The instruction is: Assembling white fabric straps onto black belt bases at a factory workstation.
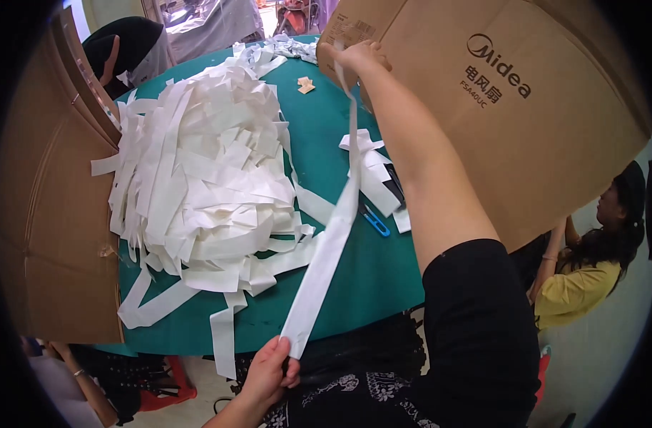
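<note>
Head view: hands point(270, 371) hold strip point(322, 274); heap point(205, 171), cutter point(375, 222), cardboard box point(547, 135) near

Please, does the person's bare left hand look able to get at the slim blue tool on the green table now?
Probably, but it seems occupied: the bare left hand grips the long, flat white strip. The slim blue tool lies largely uncovered on the green table, right of that strip.

matt paper-like strip point(322, 271), matt cardboard box point(511, 143), smooth matt tabletop point(319, 135), plastic-looking cutter point(376, 222)
</note>
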The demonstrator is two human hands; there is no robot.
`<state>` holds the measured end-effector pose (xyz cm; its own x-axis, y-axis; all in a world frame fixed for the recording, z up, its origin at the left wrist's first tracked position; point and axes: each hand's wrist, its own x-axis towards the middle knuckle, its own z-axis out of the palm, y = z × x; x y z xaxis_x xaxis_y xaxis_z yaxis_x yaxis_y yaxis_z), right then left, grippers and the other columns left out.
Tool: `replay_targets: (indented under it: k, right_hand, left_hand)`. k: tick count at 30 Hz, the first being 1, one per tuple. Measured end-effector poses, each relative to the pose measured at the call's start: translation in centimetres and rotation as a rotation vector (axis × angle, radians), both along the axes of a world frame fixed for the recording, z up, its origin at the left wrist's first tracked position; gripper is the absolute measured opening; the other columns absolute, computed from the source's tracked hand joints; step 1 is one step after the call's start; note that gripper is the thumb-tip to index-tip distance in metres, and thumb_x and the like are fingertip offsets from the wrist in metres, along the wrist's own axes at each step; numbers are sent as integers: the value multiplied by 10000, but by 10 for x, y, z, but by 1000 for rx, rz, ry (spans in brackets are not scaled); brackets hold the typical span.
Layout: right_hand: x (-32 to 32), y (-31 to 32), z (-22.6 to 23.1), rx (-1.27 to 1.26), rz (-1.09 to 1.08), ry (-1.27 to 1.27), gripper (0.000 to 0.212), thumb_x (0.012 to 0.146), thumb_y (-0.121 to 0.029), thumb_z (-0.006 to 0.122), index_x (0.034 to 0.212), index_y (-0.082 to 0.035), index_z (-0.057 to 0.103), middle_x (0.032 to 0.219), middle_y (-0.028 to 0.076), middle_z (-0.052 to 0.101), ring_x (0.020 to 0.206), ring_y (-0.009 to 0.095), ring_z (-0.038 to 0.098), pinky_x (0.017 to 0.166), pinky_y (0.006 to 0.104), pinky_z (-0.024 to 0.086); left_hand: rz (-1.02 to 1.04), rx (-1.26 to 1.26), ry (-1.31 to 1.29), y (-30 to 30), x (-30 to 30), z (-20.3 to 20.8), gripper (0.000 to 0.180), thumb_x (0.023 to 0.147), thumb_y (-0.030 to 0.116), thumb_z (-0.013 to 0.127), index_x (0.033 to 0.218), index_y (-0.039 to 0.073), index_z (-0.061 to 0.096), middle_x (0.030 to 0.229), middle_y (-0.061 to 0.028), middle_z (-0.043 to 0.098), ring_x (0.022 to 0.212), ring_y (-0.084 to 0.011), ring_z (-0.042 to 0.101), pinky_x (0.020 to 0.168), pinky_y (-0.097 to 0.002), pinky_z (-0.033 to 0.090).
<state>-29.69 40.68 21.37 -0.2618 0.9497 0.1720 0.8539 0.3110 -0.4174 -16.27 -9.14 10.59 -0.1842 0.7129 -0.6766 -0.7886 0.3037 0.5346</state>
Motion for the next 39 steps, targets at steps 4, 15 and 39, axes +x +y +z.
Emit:
replay_targets:
  k: [4, 15, 39]
  right_hand:
    - [11, 8, -32, 272, 235, -367, 797, 720, -654, 455, 1164, 7, 468, 1128, 130, 532, 971, 222, 561, 765, 389, 460]
    - [112, -84, -114, -1246, 593, -242, 696, 841, -599, 320, 954, 44, 559, 840, 147, 629, 666, 193, 624, 597, 279, 516]
    - [64, -14, -103, -135, 508, 244, 484, 753, -485, 558, 806, -6, 605, 790, 130, 623, 746, 235, 605, 670, 336, 477]
  left_hand:
    - [-20, -18, -82, 21, -6, -6, 231, 931, 323, 358, 948, 103, 426, 533, -29, 415, 373, -103, 293, 402, -242, 293]
    - [194, 188, -136, 0, -6, -34, 291, 932, 393, 290, 1023, 169, 453, 516, 17, 397, 327, -92, 289, 367, -241, 262]
    - [-32, 68, -3, 19, -9, -22, 231, 936, 295, 348, 965, 84, 435, 574, -38, 460, 361, -108, 347, 388, -235, 348]
